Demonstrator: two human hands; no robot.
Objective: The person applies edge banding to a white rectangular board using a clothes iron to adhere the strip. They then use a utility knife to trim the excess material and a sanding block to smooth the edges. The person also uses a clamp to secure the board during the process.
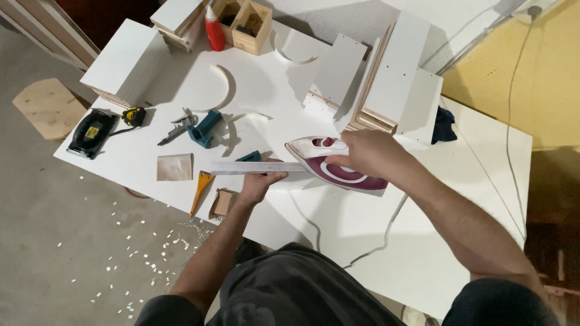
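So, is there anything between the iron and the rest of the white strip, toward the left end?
Nothing visible lies on it. The right hand holds the iron at the right end of the white strip. The left hand supports the strip from the near side, its fingertips close to the edge. The orange scraper lies nearer, off the strip.

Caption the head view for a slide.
Right hand presses a clothes iron onto a white panel's edge, steadied by the left hand.
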